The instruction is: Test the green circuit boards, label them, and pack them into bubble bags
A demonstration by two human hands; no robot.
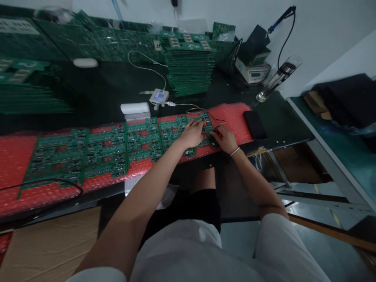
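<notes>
My left hand (192,135) lies on a green circuit board panel (173,131), the rightmost of a row, its fingers stretched toward the upper edge. At the panel's right end my right hand (225,140) is closed in a pinch on the end of a thin cable (202,107). The fingers hide the tip of that cable. It runs back to a small white device with a lit screen (159,96). Left of my hands, more circuit board panels (143,139) lie side by side on red bubble wrap (232,115).
Behind the row rises a tall stack of green boards (190,66); another stack (26,90) stands at left. A white roll (135,108), a black phone-like slab (255,125), a scale (253,73) and a clear tube (276,80) are on the table. Cardboard (55,243) is below left.
</notes>
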